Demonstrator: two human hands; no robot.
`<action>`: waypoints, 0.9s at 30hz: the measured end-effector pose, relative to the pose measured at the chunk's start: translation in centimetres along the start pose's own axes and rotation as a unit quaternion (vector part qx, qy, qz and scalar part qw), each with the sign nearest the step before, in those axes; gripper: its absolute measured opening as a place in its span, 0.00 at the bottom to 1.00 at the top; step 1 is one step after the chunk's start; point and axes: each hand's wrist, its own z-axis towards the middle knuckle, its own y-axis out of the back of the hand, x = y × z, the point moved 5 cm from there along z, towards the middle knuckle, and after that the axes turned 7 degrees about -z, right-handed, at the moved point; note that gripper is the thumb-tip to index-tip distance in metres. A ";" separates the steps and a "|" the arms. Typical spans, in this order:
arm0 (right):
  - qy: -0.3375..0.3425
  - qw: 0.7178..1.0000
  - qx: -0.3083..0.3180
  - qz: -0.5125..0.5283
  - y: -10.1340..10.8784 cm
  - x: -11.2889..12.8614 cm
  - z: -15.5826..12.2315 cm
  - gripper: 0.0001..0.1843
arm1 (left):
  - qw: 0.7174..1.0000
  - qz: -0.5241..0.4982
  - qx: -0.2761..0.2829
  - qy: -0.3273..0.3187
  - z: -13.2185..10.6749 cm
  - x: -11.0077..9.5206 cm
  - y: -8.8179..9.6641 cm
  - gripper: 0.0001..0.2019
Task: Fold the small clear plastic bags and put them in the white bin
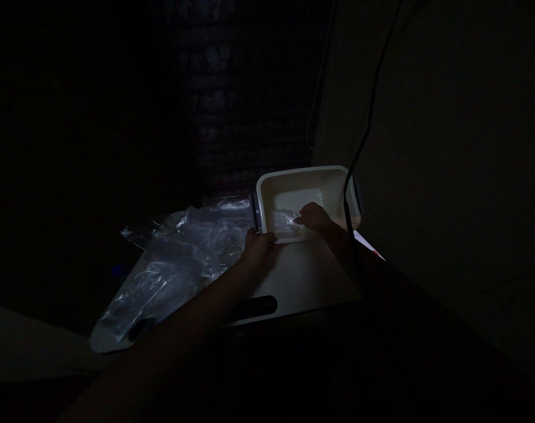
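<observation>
The scene is very dark. A white plastic bin (289, 176) with dark side latches stands open in the middle. My left hand (259, 247) grips the bin's near left rim, fingers curled over the edge. My right hand (313, 217) reaches inside the bin, its fingers closed on a piece of clear crinkled plastic (285, 220) lying on the bin's floor.
A large heap of clear plastic wrap (179, 258) lies on a white lid-like panel (117, 338) left of the bin. A dark cable (359, 147) hangs down across the bin's right rim. A pale wall (447, 147) stands at the right; the surroundings are black.
</observation>
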 end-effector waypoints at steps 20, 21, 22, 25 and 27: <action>0.214 0.957 0.187 0.059 -2.0 7.1 -1.9 0.12 | 0.999 -0.028 0.036 -0.012 -0.9 -0.2 -0.6 0.18; 0.220 0.957 0.184 0.049 -2.0 7.2 -1.9 0.12 | 0.999 -0.030 0.040 -0.014 -1.0 -0.3 -0.7 0.18; 0.221 0.957 0.182 0.047 -2.1 7.2 -1.9 0.12 | 0.999 -0.030 0.040 -0.014 -1.0 -0.3 -0.7 0.18; 0.230 0.956 0.177 0.033 -2.4 7.3 -2.0 0.12 | 1.000 -0.020 0.022 -0.006 -0.9 -0.1 -0.5 0.18; 0.231 0.958 0.171 0.023 -2.6 7.4 -2.0 0.11 | 1.000 -0.016 0.023 -0.005 -0.7 0.0 -0.4 0.17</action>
